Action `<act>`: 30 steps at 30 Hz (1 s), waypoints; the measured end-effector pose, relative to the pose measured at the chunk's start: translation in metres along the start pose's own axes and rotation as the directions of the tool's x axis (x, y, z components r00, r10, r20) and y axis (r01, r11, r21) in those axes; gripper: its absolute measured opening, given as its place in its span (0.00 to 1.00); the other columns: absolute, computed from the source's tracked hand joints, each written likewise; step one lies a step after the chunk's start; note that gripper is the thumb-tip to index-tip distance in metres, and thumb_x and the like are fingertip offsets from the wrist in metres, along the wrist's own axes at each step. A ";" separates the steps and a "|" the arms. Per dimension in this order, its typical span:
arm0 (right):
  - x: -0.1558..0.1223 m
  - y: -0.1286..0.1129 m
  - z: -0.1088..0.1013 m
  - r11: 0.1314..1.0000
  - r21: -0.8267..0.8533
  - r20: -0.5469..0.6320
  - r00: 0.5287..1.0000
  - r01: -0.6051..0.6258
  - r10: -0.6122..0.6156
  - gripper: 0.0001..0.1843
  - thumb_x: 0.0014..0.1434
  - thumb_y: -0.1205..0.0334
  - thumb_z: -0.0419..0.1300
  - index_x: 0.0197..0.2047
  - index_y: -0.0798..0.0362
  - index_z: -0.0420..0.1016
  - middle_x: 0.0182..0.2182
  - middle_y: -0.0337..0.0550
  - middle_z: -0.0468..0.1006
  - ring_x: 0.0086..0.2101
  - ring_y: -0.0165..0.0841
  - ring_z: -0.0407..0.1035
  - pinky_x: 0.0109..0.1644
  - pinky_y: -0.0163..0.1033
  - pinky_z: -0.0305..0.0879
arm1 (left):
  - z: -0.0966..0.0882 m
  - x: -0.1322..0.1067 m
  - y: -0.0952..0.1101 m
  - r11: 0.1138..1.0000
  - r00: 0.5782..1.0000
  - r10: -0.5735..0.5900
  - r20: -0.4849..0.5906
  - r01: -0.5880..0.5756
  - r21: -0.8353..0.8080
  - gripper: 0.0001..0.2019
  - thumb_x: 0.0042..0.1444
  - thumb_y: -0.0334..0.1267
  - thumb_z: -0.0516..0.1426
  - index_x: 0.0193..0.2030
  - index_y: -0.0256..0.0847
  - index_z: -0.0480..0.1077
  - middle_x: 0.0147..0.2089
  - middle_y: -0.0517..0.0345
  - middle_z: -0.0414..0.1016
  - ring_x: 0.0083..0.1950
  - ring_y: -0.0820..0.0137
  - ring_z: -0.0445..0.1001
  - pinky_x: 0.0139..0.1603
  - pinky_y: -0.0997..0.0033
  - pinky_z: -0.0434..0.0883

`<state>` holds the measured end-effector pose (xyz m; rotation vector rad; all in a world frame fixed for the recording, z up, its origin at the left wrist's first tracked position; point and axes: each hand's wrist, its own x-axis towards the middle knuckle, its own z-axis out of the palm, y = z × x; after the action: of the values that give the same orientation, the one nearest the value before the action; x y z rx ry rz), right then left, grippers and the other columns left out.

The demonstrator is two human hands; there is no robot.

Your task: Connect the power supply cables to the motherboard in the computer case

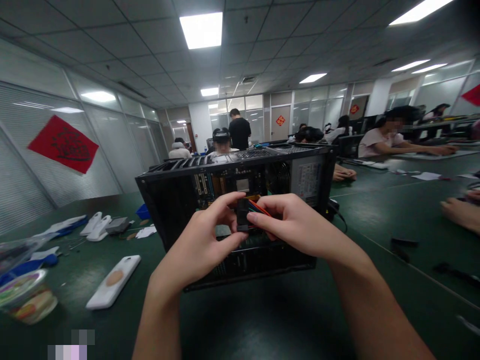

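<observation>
At the centre of the frame, the left hand (198,245) and the right hand (296,225) have their fingers (225,201) clamped on a black connector (242,215), just in front of the open computer case (180,195) on the worktop (262,310).

A suspended ceiling (150,30) of square grey tiles covers a large open office. A bright panel light (201,30) glows at 12 o'clock, a second one (420,10) at 1 o'clock, and smaller ones (313,78) shine farther back. At 9 o'clock runs a glass partition wall (22,165) with closed blinds, which carries a red diamond-shaped paper decoration (63,144). Far off at 12 o'clock stand more glazed partitions (307,107) with a small red decoration (280,120) on a door, and a white pillar (200,125) just left of them. Another white column (378,95) rises at 2 o'clock. A dark green tabletop (262,320) fills the lower half, from 3 through 6 to 9 o'clock.
</observation>
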<state>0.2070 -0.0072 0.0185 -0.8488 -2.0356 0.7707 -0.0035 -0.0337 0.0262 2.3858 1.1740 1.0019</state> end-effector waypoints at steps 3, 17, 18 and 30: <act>-0.001 -0.002 0.003 1.000 0.002 0.020 1.000 -0.006 0.006 0.20 0.65 0.47 0.57 0.31 0.54 0.75 0.22 0.36 0.69 0.24 0.27 0.60 0.27 0.34 0.54 | -0.002 0.000 0.001 0.999 1.000 0.009 -0.011 -0.009 0.034 0.29 0.59 0.39 0.61 0.67 0.43 0.62 0.38 0.59 0.76 0.39 0.69 0.75 0.45 0.69 0.73; 0.003 0.004 0.013 0.991 0.125 0.072 0.997 -0.042 0.034 0.21 0.65 0.43 0.55 0.38 0.55 0.74 0.29 0.39 0.71 0.30 0.30 0.64 0.33 0.34 0.61 | -0.003 -0.001 -0.003 0.986 0.994 0.088 -0.066 -0.078 0.145 0.28 0.60 0.41 0.62 0.67 0.45 0.65 0.39 0.61 0.75 0.40 0.71 0.74 0.45 0.71 0.72; 0.003 0.004 0.012 0.991 0.126 0.086 0.995 -0.053 0.043 0.22 0.65 0.43 0.55 0.38 0.55 0.74 0.29 0.39 0.71 0.30 0.31 0.64 0.33 0.34 0.61 | -0.004 -0.001 -0.003 0.986 0.994 0.091 -0.064 -0.081 0.147 0.28 0.60 0.41 0.62 0.67 0.45 0.65 0.39 0.61 0.75 0.39 0.71 0.74 0.45 0.72 0.72; -0.008 -0.001 0.004 0.984 0.157 0.077 0.995 -0.079 0.067 0.16 0.67 0.50 0.54 0.39 0.54 0.74 0.31 0.40 0.74 0.37 0.33 0.68 0.37 0.35 0.65 | 0.007 0.003 0.001 0.972 0.976 0.185 -0.116 -0.164 0.169 0.26 0.59 0.38 0.63 0.64 0.42 0.67 0.35 0.62 0.74 0.36 0.73 0.73 0.42 0.74 0.71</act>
<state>0.2073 -0.0147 0.0134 -0.8176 -1.9825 1.0045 0.0029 -0.0317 0.0232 2.6215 1.1423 1.1778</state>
